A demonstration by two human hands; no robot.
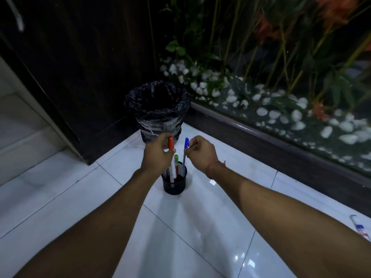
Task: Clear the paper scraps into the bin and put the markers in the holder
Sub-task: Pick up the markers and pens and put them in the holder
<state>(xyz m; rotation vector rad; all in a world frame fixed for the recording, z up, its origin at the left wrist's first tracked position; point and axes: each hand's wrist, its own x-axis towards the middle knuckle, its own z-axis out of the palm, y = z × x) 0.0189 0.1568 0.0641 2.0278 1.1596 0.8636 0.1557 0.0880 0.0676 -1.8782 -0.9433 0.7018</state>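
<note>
Reaching forward from the near edge of the view, two bare forearms stretch over the glossy white tiled floor [60, 197] toward a small black mesh holder [174, 184] that stands on the tiles between them. At the floor's right edge, beside the right forearm, lies a small white object with blue and red marks [360, 227], too blurred to name. A little white fleck [212, 182] lies on the tiles just right of the holder, possibly a paper scrap or only a glare; I cannot tell which. The left hand [156, 155] has its fingers curled round a red-capped marker [171, 157], whose lower end sits inside the holder while its cap stands above the fingers. The right hand [201, 150], with a red thread at the wrist, pinches a blue-capped marker [185, 151] near its cap; this one too leans with its lower end in the holder. Between them a green-capped marker [176, 162] stands in the holder, untouched. Just beyond the hands, near the floor's far corner, stands the bin [157, 109], lined with a black bag; its inside is too dark to read. A dark wooden cabinet [80, 67] rises to its left, and a dark kerb [281, 141] runs along the floor's far right edge, with white pebbles [261, 111] and plants [281, 47] behind it.
</note>
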